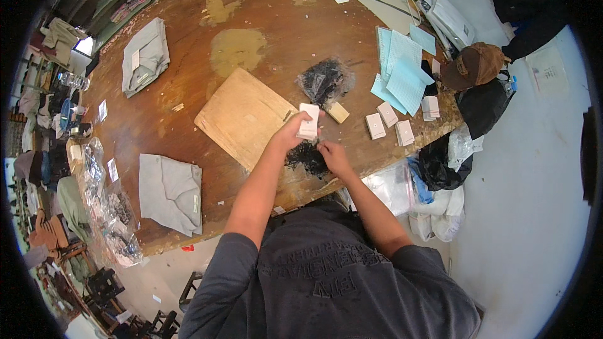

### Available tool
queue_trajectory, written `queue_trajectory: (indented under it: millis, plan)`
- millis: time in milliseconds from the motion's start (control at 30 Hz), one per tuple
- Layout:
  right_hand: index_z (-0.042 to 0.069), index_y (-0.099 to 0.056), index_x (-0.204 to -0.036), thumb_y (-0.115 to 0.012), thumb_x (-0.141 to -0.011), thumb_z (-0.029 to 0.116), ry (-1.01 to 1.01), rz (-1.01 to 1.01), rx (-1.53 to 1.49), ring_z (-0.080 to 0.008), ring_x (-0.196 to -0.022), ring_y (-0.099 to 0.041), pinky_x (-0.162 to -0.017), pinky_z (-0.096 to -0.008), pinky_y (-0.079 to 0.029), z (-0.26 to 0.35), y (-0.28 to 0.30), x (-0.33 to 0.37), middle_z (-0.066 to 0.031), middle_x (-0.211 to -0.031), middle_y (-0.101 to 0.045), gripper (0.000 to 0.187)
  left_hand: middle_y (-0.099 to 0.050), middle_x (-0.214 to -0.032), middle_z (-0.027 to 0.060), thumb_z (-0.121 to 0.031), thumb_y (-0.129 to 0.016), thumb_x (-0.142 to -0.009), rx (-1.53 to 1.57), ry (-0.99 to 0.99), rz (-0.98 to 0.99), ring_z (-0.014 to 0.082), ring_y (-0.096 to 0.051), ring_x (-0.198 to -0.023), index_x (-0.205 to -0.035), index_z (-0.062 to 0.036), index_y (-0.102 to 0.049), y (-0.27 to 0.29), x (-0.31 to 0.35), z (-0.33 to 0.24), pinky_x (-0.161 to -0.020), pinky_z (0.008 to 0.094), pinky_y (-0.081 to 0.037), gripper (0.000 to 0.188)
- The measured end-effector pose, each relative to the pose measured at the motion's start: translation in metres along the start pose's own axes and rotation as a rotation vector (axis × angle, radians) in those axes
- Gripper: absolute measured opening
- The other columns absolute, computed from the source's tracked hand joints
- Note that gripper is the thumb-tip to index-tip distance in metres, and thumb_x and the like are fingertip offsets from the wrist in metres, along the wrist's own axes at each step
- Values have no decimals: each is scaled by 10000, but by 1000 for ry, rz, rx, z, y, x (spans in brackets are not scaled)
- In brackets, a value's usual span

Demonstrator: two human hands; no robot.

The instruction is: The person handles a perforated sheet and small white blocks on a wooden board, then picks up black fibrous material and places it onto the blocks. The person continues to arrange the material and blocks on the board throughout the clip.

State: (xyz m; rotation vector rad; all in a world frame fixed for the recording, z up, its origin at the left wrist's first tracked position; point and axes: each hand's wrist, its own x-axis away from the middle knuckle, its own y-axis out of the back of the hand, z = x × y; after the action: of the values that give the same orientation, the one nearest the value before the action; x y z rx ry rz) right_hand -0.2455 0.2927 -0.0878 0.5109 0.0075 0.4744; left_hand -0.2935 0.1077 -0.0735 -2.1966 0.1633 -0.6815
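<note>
At the board's (pixel 242 119) right corner, your left hand (pixel 289 132) grips white cards (pixel 308 121); your right hand (pixel 336 158) curls by black strings (pixel 304 162) beside the board, its hold unclear; best keep cards squared, strings untangled.

A garment workshop, shown by the scuffed worktable (pixel 182 44), folded trousers-like garments (pixel 169 191) and stacked clothing (pixel 137 3).

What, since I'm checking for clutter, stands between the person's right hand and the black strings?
Nothing visible: the right hand is at the right edge of the black strings. The left hand, holding white cards, is farther up the picture.
</note>
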Motion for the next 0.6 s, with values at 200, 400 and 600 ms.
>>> queue_trajectory:
  millis: [200,400,600]
  plan:
    - [3,-638,-906,-566,-928,174,-249,-57,-149,-149,-591,-571,-572,-293,-463,-2,4,14,-82,-680,-608,187,-602,-1122,121,-135,-484,-796,-115,-93,-182,235,-657,-768,-1255,6,-487,-2,-5,-11,-670,344,-550,480]
    - [28,-622,-951,-535,-970,203,-285,-220,-757,-57,-531,-469,-480,-211,-376,43,17,-6,6,-672,-533,196,-598,-959,155,-124,-482,-793,-398,-235,-432,237,-671,-707,-1210,22,-452,12,46,0,-621,337,-542,443]
    - [29,-621,-989,-553,-962,204,-243,-122,-600,-55,-545,-461,-490,-219,-377,80,21,-17,16,-673,-519,189,-624,-1064,115,-150,-501,-806,-82,-217,-346,200,-616,-720,-1251,8,-489,15,119,40,-662,305,-510,472]
